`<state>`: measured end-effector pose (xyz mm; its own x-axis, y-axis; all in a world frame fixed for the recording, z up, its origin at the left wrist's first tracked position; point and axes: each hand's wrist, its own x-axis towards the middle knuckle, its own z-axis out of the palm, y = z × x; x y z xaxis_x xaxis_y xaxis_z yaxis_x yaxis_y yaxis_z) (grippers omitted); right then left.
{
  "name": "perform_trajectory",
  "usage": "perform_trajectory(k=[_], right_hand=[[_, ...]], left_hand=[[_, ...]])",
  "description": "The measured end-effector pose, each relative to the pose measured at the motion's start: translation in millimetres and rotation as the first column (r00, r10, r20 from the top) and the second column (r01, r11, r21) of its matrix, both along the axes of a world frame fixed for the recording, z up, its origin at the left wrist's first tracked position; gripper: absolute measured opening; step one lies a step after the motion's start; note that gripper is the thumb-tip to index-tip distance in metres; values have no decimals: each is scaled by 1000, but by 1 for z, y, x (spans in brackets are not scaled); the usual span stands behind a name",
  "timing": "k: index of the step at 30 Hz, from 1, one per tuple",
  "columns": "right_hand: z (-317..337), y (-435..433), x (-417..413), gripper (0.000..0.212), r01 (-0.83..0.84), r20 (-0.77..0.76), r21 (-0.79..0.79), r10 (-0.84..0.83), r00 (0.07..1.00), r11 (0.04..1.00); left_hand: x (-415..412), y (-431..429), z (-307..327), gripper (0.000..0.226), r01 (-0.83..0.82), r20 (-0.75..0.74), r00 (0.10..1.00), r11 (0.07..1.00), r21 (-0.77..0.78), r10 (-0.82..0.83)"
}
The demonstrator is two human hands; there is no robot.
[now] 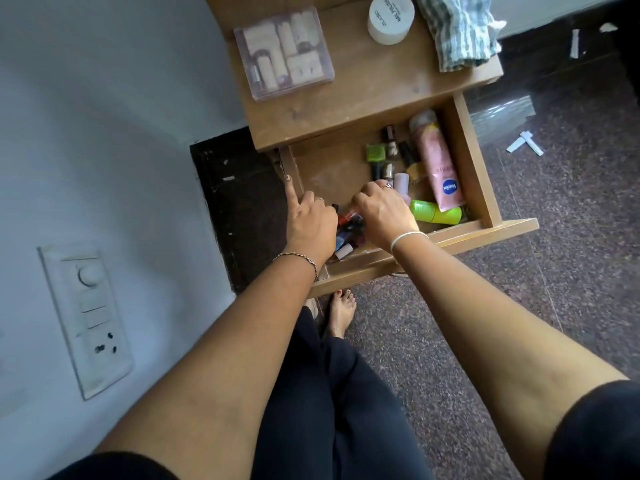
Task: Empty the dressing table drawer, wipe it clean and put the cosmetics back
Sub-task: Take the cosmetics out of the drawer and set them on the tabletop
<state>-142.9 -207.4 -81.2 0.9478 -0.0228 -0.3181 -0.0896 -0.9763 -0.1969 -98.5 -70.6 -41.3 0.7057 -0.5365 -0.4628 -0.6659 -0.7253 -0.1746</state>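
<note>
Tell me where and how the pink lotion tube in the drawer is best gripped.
Probably its mid-body, from above, fingers across its width. The pink lotion tube lies flat along the drawer's right wall, cap far, small bottles crowding its left, so a sideways approach looks blocked.

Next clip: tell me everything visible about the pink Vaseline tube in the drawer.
The pink Vaseline tube is soft-looking plastic with a pale cap at its far end and a blue oval logo near its flat near end. It lies flat in the open drawer along the right wall, its near end by a green bottle. Small bottles flank its left.
</note>
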Motion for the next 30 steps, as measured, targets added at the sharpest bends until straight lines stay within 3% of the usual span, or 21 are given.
perform_trajectory(k=[9,12,15,17,20,22,26,28,30], right_hand=[[6,-3,13,20,-170,-62,-126,163,985,977],[9,-5,12,18,-195,-50,-169,189,981,966],[16,-10,3,19,-173,-2,-176,175,985,969],[27,-14,-3,15,-87,76,-109,95,993,990],[40,-22,-6,13,186,100,141,-201,975,972],[52,-26,-4,12,335,110,324,-387,916,885],[79,-27,23,15,539,-17,670,-715,699,511],[91,-24,44,18,547,-70,753,-781,620,367],[100,-20,68,21,536,-105,790,-796,596,297]], left_hand=[[-3,-8,-12,19,-67,3,998,998,22,67],[-1,-7,-10,18,-80,22,996,996,-49,82],[-1,-3,-2,31,-129,27,990,976,-176,135],[-2,1,7,36,-191,-2,980,937,-291,199],[0,5,24,33,-341,-112,938,813,-472,329],[8,5,37,33,-410,-138,903,717,-564,408],[38,7,52,27,-548,-274,794,446,-707,542],[56,7,62,26,-585,-338,756,348,-733,560],[78,6,73,27,-616,-394,721,268,-741,569]])
